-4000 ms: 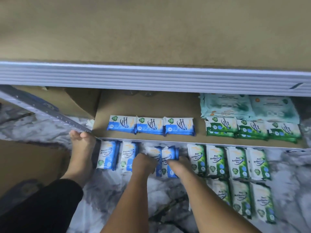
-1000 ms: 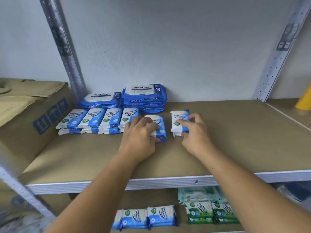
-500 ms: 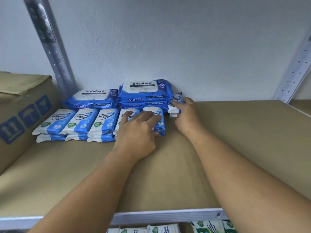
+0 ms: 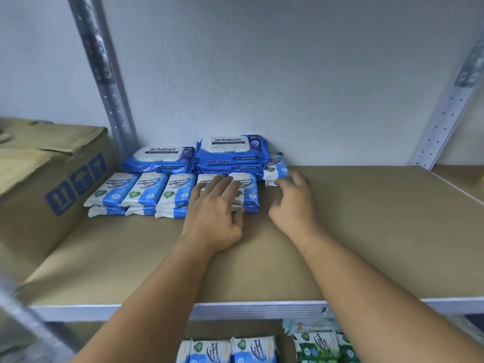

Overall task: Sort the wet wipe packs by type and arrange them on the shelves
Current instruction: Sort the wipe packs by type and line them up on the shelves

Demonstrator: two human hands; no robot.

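Eased right hand (image 4: 293,205) off small blue pack (image 4: 275,167) at 1 o'clock, fingers loose; left hand (image 4: 214,213) spread flat on front-row packs (image 4: 146,189); risk of nudging leaning pack over.

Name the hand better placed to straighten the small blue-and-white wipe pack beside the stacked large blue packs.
Right: the right hand has its fingertips at the small blue-and-white wipe pack; the left hand lies flat on the front-row packs.

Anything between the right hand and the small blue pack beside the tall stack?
Nothing visible. The right hand sits just in front of the small blue pack; the tall stack is on the pack's left, bare shelf on its right.
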